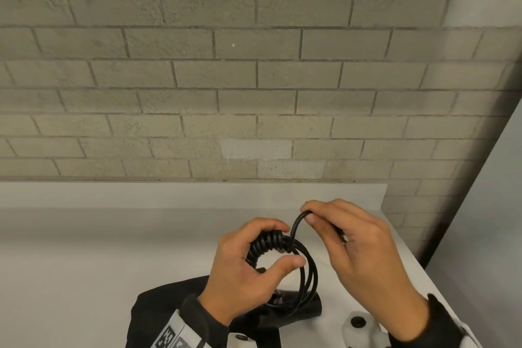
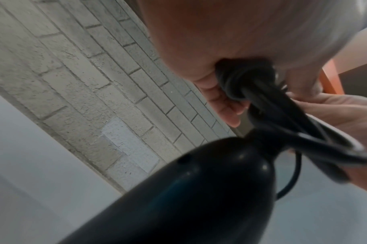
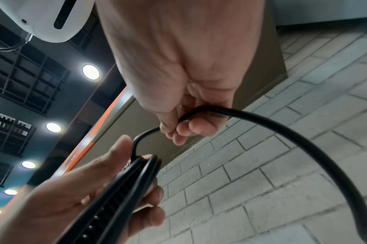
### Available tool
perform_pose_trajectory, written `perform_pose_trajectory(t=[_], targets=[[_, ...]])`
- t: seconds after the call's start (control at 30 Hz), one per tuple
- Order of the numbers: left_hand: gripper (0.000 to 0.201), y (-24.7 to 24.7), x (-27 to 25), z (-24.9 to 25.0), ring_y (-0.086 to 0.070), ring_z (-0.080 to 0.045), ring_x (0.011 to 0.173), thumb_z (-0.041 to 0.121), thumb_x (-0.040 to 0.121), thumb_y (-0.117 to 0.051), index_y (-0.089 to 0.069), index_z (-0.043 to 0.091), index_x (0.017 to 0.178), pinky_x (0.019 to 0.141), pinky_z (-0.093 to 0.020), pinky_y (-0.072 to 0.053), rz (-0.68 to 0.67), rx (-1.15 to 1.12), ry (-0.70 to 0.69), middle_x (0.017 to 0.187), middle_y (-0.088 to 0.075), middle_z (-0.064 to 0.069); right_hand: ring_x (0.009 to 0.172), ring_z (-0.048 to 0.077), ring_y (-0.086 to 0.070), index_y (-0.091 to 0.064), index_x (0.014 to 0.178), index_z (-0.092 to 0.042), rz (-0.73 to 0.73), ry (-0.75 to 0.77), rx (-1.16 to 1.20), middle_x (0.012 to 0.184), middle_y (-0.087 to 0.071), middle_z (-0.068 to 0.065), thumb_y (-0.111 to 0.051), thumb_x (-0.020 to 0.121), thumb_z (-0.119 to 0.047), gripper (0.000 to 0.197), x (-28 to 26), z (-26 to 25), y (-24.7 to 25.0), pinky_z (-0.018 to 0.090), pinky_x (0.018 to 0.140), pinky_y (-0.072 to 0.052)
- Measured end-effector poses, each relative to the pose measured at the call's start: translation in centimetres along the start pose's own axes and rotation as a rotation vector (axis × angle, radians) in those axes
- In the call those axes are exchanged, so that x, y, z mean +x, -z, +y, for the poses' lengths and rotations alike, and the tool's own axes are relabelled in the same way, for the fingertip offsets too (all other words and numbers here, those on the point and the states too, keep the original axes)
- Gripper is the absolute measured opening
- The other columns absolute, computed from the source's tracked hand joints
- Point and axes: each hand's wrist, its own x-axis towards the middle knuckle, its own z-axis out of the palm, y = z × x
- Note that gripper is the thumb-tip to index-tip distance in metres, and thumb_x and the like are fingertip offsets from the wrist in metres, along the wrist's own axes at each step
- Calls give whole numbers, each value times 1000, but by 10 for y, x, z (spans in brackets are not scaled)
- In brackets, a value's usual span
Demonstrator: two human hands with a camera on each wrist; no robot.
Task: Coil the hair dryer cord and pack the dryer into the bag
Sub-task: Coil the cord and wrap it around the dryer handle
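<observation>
In the head view, the far left of the frame is bare white countertop (image 1: 84, 248) running back to a grey brick wall (image 1: 197, 79) that fills the upper two thirds. At lower left of centre a black bag (image 1: 152, 308) lies flat on the counter, partly under the left forearm, whose dark sleeve carries a white printed tag (image 1: 175, 333).

Just right of that, the left hand (image 1: 243, 260) is curled round the coiled cord (image 1: 268, 243) — fingers over the top of the bundle where tight wraps bind it, thumb reaching under across the loop. Several loops of the cord hang below the hand, down toward the black hair dryer (image 1: 299, 308), which lies on the bag at lower centre. The left wrist view shows the dryer's glossy black body (image 2: 189, 189) close beneath the hand, with the bundled cord (image 2: 247, 82) clamped in the curled fingers.

Further right, the right hand (image 1: 356, 237) pinches a free strand of the cord between thumb and forefinger, lifted in a short arc just above the wraps. The right wrist view confirms this — the fingertips (image 3: 178, 132) are closed on the strand, and the loose cord (image 3: 304, 145) sweeps out to the lower right of that frame. The two hands are near each other, not touching. A white wrist-mounted device (image 1: 358, 328) shows at bottom right.
</observation>
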Motion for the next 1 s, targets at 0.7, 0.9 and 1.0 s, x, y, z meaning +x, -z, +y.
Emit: perform_pose_trajectory(t=[0.7, 0.9, 1.0], targets=[[34, 10, -5, 3, -71, -7, 76, 33, 85, -69, -54, 25, 115, 70, -14, -53, 133, 75, -79, 85, -71, 9, 83, 25, -71, -72, 92, -21, -166, -534, 667, 90, -75, 3, -62, 91, -15, 12, -9, 1, -40, 44, 82, -57], [28, 14, -4, 0, -70, -7, 78, 44, 94, -58, -67, 20, 105, 70, -13, -51, 160, 107, -70, 89, -71, 12, 73, 30, -58, -69, 104, -25, -313, -524, 829, 94, -66, 21, -81, 69, -46, 43, -29, -1, -39, 39, 72, -50], [27, 14, -3, 1, -66, -7, 70, 44, 96, -55, -67, 20, 96, 65, -14, -48, 151, 129, -72, 81, -66, 15, 69, 18, -60, -70, 91, -22, -359, -574, 791, 82, -67, 12, -83, 72, -23, 23, -33, -3, -41, 36, 71, -54]])
